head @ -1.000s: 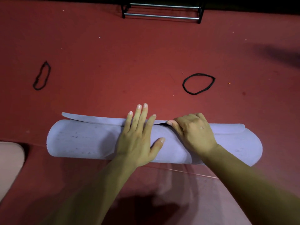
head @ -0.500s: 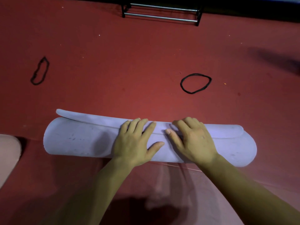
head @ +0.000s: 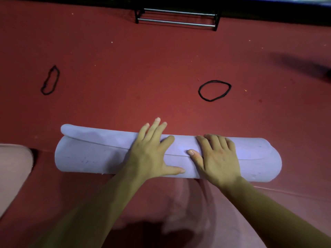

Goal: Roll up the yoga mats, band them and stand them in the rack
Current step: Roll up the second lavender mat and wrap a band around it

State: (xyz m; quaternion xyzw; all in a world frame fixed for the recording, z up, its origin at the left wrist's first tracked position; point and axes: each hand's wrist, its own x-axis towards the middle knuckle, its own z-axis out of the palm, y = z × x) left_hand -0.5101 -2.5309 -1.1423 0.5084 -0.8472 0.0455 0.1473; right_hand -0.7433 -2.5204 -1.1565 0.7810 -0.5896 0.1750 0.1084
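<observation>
The lavender yoga mat (head: 86, 154) lies as a thick roll across the red floor (head: 161, 59), right in front of the person, its long axis running left to right. It looks like soft foam: light, springy and squashy rather than stiff, with a matt surface that should grip skin well. My guess is that the roll wants to spring open as soon as pressure comes off, since the loose outer edge sits on top as a flap and stands proud at the far left end, where the layers look unevenly wound. The best hold is probably round the middle, over that flap, with a band slipped on from one end. The left hand (head: 148, 154) lies flat on the roll, its fingers (head: 155, 127) straight and a little spread, tips reaching past the far side, thumb stretched along the near side. The right hand (head: 218, 158) presses down just beside it, fingers (head: 213, 140) gently bent over the top, thumb tip on the flap's edge; neither hand wraps round anything. Two black bands lie apart on the floor beyond, the round band (head: 215, 81) nearer the right hand, the narrow band (head: 47, 93) far left, with the rack (head: 176, 24) well beyond them
</observation>
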